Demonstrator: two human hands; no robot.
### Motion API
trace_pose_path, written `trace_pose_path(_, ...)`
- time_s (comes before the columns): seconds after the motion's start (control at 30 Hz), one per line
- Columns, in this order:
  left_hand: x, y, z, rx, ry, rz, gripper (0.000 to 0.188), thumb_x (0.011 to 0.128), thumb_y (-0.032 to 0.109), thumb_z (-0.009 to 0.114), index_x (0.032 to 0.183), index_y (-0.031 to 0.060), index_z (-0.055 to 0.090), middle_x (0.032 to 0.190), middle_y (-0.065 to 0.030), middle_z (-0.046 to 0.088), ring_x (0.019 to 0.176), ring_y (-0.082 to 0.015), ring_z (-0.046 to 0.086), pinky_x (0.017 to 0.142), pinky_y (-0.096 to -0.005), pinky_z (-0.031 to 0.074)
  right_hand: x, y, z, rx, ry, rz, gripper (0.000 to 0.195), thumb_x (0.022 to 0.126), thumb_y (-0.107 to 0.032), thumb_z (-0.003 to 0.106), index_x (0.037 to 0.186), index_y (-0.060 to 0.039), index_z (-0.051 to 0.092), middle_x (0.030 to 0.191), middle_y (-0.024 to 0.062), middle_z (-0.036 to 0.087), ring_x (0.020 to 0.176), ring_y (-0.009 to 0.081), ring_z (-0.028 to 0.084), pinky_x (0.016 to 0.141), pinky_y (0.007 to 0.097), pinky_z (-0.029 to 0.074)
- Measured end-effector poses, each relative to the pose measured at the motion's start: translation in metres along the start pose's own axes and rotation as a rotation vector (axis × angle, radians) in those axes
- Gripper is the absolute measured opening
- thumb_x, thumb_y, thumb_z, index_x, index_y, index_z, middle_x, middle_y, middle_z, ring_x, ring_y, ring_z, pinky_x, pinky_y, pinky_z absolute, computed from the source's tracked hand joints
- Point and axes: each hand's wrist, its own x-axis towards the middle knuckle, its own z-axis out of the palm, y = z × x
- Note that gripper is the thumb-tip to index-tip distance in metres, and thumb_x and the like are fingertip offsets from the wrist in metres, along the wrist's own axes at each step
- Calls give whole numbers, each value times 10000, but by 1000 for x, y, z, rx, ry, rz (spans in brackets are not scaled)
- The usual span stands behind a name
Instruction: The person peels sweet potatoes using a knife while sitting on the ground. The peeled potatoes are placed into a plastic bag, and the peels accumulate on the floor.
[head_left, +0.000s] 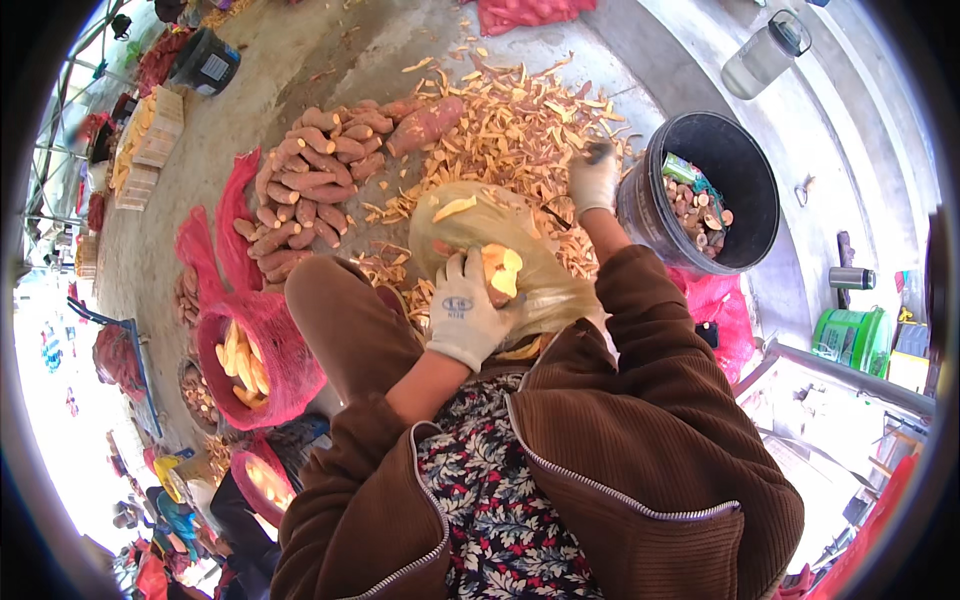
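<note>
My left hand (466, 309), in a white work glove, is closed around a partly peeled sweet potato (501, 271) whose bare yellow flesh shows. Beneath it, a translucent yellowish plastic sheet (559, 279) covers my lap, with a peel strip (454, 208) lying on it. My right hand (594, 178), gloved too, is out over the peelings beside a black bucket. A thin dark tool (556, 213) shows just below that hand; whether the fingers grip it I cannot tell. Loose sweet potato peelings (517, 112) are heaped on the floor in front. Unpeeled sweet potatoes (315, 180) lie piled to the left.
At the right stands the black bucket (637, 202) with cut root ends inside. A pink mesh-lined container (281, 360) holds peeled pieces at my left. Farther off are a clear water jug (759, 64), a green pail (844, 341) and stacked crates (159, 127). People are at the lower left.
</note>
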Motion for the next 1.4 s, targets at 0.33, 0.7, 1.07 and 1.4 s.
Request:
trace_pose_path(0.33,1,-2,5,-23,43,102,898,597,433,770,1232,-78,394,1141,-288,475,1043,-435,476,901,-480,407,1,9,5,-163,-20,-148,264,771,-43,556,1020,-34,472,776,124,560,659,200,548,604,356,472)
trace_pose_path(0.7,-2,-27,-2,-520,-36,-48,869,585,308,811,1244,-82,401,1148,-269,497,1046,-392,525,901,-428,440,-11,-15,-4,279,6,222,215,783,-33,539,983,-13,462,716,63,510,528,158,503,430,318,442)
trace_pose_path(1.07,7,-30,20,-535,34,-174,572,690,211,757,1144,-27,503,1009,-155,612,904,-219,602,801,-325,471,-82,-28,43,663,-175,210,186,798,23,568,953,-39,487,648,-16,452,528,76,433,470,223,379)
trace_pose_path(1.4,-3,-24,5,-584,15,-203,472,712,211,753,1076,3,537,968,-95,633,855,-150,607,741,-290,485,-10,-12,-8,409,-4,166,232,811,-21,501,1035,-40,447,642,51,501,430,116,442,328,267,356)
